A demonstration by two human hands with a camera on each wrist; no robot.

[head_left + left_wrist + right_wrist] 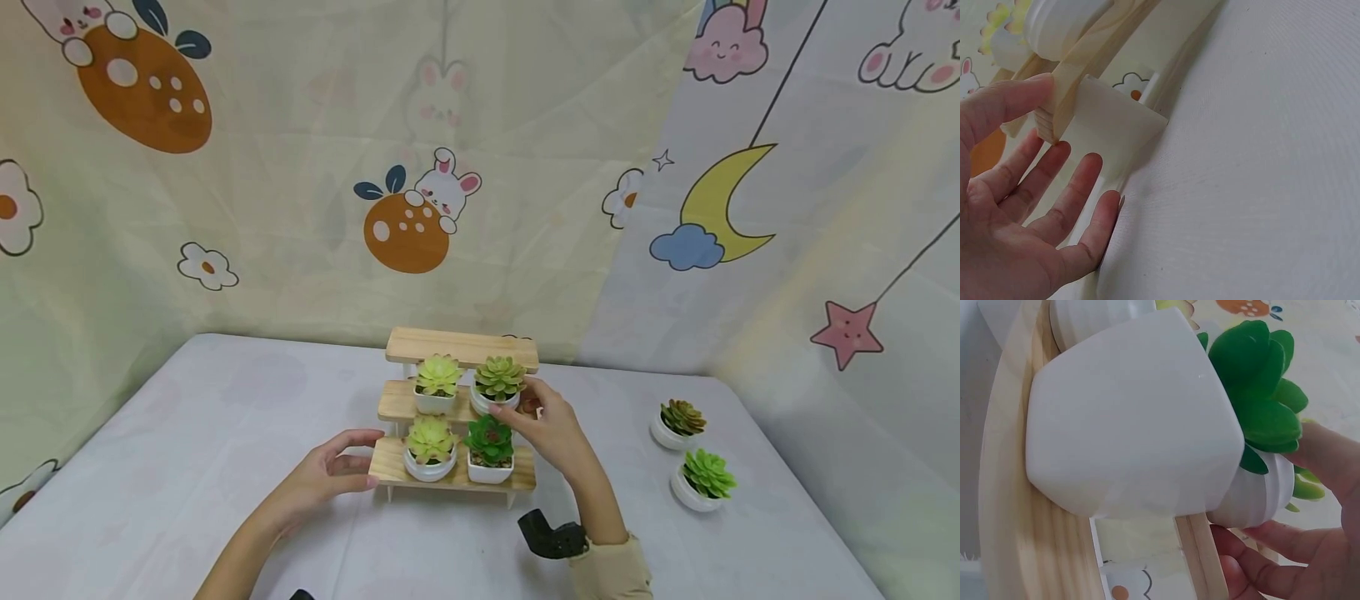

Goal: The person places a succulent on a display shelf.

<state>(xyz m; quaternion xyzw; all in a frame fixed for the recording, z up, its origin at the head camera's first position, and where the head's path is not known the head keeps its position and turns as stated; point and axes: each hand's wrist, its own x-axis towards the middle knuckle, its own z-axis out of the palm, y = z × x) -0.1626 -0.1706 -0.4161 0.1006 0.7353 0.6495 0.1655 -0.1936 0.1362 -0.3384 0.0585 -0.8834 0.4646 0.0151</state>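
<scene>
A three-tier wooden shelf stand (461, 346) with white supports stands on the table. My left hand (330, 468) pinches the left end of its lowest board; in the left wrist view the thumb lies on one side of the board (1060, 106) and fingertips on the other. On the middle tier's right, my right hand (553, 427) grips the round white pot of a green succulent (499, 379). Left of it stands a yellow-green succulent (437, 375). Below are another yellow-green succulent (431, 440) and a dark green one in a squarish pot (490, 442), which partly hides the gripped pot (1254, 500) in the right wrist view.
To the right on the white tablecloth (187, 450) are a brownish succulent (681, 419) and a bright green succulent (705, 479), both in round white pots and tilted. A cartoon-printed cloth (300, 167) hangs behind the table. My right wrist carries a black device (553, 536).
</scene>
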